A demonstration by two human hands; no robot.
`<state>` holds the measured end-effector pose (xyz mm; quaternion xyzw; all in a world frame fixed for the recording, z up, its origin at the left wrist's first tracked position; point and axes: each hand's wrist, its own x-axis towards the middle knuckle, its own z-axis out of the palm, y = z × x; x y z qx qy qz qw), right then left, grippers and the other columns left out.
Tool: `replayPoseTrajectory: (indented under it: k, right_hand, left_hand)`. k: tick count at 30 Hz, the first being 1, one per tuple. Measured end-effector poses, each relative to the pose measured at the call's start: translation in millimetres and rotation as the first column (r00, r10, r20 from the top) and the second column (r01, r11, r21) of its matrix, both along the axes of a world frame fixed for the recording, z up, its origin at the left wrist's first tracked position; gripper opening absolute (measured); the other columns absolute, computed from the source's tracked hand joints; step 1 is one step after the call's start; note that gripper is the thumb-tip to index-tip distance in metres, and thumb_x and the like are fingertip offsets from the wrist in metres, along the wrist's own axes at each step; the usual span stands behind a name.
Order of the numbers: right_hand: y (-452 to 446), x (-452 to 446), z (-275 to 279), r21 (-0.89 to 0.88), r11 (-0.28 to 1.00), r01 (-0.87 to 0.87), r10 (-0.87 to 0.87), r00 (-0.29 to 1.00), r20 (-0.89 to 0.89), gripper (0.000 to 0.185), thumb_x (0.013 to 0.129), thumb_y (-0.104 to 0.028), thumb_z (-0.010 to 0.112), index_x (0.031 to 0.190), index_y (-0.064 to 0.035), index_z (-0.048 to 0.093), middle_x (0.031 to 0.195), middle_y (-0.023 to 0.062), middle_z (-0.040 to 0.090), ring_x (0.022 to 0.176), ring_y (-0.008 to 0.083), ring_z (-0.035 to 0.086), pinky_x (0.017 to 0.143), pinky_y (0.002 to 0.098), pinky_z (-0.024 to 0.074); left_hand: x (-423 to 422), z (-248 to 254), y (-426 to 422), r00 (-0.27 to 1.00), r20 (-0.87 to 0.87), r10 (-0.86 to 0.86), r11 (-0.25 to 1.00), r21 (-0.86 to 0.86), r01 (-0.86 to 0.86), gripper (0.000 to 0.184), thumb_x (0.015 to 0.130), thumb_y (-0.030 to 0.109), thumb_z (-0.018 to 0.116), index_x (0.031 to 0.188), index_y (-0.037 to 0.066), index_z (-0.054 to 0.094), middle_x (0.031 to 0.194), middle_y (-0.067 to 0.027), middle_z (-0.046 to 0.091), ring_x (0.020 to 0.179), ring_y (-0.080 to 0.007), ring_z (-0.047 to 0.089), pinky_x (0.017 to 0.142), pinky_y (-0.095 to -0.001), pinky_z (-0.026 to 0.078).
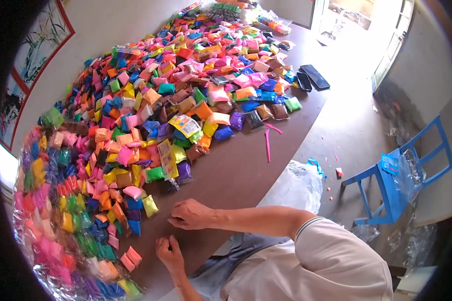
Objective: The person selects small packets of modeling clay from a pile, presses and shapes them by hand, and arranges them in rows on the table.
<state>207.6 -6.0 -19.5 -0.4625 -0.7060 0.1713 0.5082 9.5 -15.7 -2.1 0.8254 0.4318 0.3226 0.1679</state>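
My right hand (pixel 186 214) hangs over the brown table (pixel 246 173), its fingers curled together. Just below it in the view is my left hand (pixel 170 252), also with curled fingers and the thumb bent in. Whatever either hand may hold cannot be made out. The hands are close together but apart. A yellow-green packet (pixel 149 205) lies nearest to my right hand, and two salmon-pink packets (pixel 131 258) lie to the left of my left hand. Beyond them spreads a large heap of small colourful packets (pixel 155 100).
Two pink plastic sticks (pixel 267 145) and dark phone-like objects (pixel 315 77) lie on the table. A clear plastic bag (pixel 301 185) is beside the table edge. At the right stands a blue chair (pixel 381 190) with plastic wrapping on it. Scraps lie on the floor.
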Motion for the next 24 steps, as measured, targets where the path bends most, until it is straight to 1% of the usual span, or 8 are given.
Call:
replayPoseTrajectory:
  k: [3, 6, 9, 12, 15, 18, 21, 24]
  right_hand:
    - [-1.6, -0.4, 3.2, -0.016, 1.0, 0.004, -0.005, 1.0, -0.016, 0.02, 0.081, -0.018, 0.065, 0.076, -0.0002, 0.057, 0.073, 0.0183, 0.058, 0.07, 0.0396, 0.06, 0.061, 0.0463, 0.0483]
    - [0.4, -1.2, 2.6, 0.009, 1.0, 0.013, -0.012, 0.999, -0.033, 0.02, 0.08, -0.018, 0.065, 0.076, 0.0001, 0.057, 0.074, 0.0184, 0.058, 0.07, 0.0398, 0.06, 0.061, 0.0468, 0.0484]
    - [-1.1, -0.9, 3.8, -0.043, 0.999, 0.02, -0.021, 1.0, -0.017, 0.021, 0.08, -0.018, 0.065, 0.075, 0.0002, 0.057, 0.074, 0.0183, 0.058, 0.071, 0.0399, 0.06, 0.061, 0.0471, 0.0485]
    - [-1.4, -2.1, 2.4, 0.005, 1.0, 0.016, -0.015, 0.999, -0.038, 0.025, 0.081, -0.018, 0.066, 0.069, -0.0012, 0.051, 0.071, 0.0166, 0.055, 0.068, 0.0384, 0.057, 0.06, 0.0462, 0.0463]
    - [-2.9, -2.3, 1.3, 0.014, 1.0, 0.021, -0.021, 0.999, -0.037, 0.024, 0.08, -0.017, 0.065, 0.069, -0.0011, 0.051, 0.072, 0.0165, 0.055, 0.069, 0.0383, 0.057, 0.06, 0.0458, 0.0469]
    - [-5.6, -2.3, 5.4, 0.013, 1.0, 0.022, -0.022, 1.0, -0.019, 0.023, 0.08, -0.017, 0.065, 0.069, -0.0012, 0.052, 0.072, 0.0163, 0.056, 0.07, 0.0386, 0.058, 0.061, 0.0456, 0.0472]
    - [-3.4, -4.5, 0.8, 0.014, 0.999, 0.037, -0.038, 0.999, 0.021, 0.023, 0.08, -0.017, 0.065, 0.069, -0.001, 0.052, 0.073, 0.0163, 0.056, 0.07, 0.0388, 0.057, 0.061, 0.0459, 0.0473]
    - [-3.9, -3.8, 1.4, 0.021, 1.0, 0.02, -0.021, 1.0, 0.023, 0.022, 0.08, -0.017, 0.064, 0.07, -0.0009, 0.053, 0.074, 0.0162, 0.056, 0.071, 0.0386, 0.058, 0.062, 0.046, 0.0474]
  left_hand:
    - [-3.4, -5.2, 0.8, 1.0, -0.024, 0.005, 1.0, 0.017, -0.004, 0.033, 0.092, 0.012, 0.056, 0.065, -0.003, 0.042, 0.066, -0.0166, 0.044, 0.068, -0.0367, 0.046, 0.063, -0.0464, 0.036]
    - [-3.1, -6.6, 1.9, 1.0, -0.016, 0.006, 1.0, 0.028, -0.006, 0.033, 0.091, 0.012, 0.056, 0.065, -0.003, 0.043, 0.065, -0.017, 0.044, 0.068, -0.0369, 0.046, 0.063, -0.0466, 0.036]
    - [-3.9, -5.8, 1.5, 0.999, -0.049, -0.007, 0.998, 0.066, 0.01, 0.032, 0.091, 0.012, 0.056, 0.065, -0.002, 0.043, 0.066, -0.0169, 0.045, 0.068, -0.0367, 0.045, 0.063, -0.0465, 0.036]
    - [-7.0, -10.7, 2.9, 0.996, -0.086, -0.001, 0.993, 0.114, 0.011, 0.032, 0.09, 0.011, 0.056, 0.064, -0.002, 0.044, 0.065, -0.0164, 0.045, 0.067, -0.0362, 0.046, 0.062, -0.0464, 0.035]
    - [-4.6, -9.3, -0.4, 0.999, -0.042, 0.006, 0.997, 0.08, -0.003, 0.031, 0.09, 0.011, 0.056, 0.064, -0.002, 0.045, 0.066, -0.016, 0.047, 0.067, -0.0361, 0.047, 0.062, -0.0463, 0.036]
    - [3.3, -2.8, -4.8, 0.999, -0.033, 0.006, 0.981, 0.193, 0.0, 0.03, 0.089, 0.01, 0.057, 0.065, -0.002, 0.046, 0.067, -0.016, 0.049, 0.068, -0.0359, 0.048, 0.063, -0.046, 0.037]
    - [-2.4, -6.0, -5.4, 0.996, -0.07, 0.061, 0.99, 0.129, -0.051, 0.029, 0.089, 0.009, 0.057, 0.065, -0.002, 0.046, 0.067, -0.0162, 0.05, 0.068, -0.0361, 0.049, 0.063, -0.0461, 0.038]
    - [-3.2, -6.4, -5.6, 0.994, -0.072, 0.084, 0.991, 0.111, -0.075, 0.029, 0.089, 0.009, 0.058, 0.065, -0.002, 0.046, 0.068, -0.0163, 0.05, 0.069, -0.0365, 0.049, 0.064, -0.0463, 0.039]
